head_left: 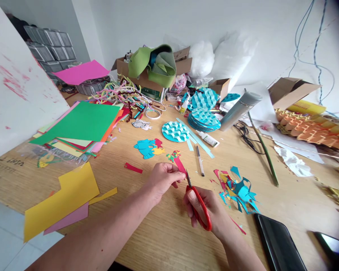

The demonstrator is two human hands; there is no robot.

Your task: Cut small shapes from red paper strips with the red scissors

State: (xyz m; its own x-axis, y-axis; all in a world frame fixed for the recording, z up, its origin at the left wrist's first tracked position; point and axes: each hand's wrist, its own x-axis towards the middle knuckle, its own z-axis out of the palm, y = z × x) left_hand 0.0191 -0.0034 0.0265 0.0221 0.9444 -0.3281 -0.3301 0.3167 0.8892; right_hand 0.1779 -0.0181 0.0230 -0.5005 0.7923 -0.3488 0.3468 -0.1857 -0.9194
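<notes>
Between the fingertips of my left hand [166, 176] is a narrow red paper strip [180, 165]. My right hand [205, 207] grips red-handled scissors [199, 207], their blades pointing up at the strip's edge close to my left fingertips. Just beyond my hands lies a small pile of tiny red, yellow and green paper bits [173, 155]. Blue paper fish cut-outs [144, 148] rest behind my left hand, beside small red and yellow shapes. Another red strip [133, 168] lies on the table to the left. Blue and red paper scraps [240, 190] are heaped right of the scissors.
Coloured paper sheets [79, 122] are stacked at the left, with yellow paper [64, 197] nearer me. A pen [200, 161], a glue bottle [208, 139] and blue patterned discs [175, 131] lie ahead. A grey tumbler [240, 111] stands behind, and a black phone [279, 241] lies front right.
</notes>
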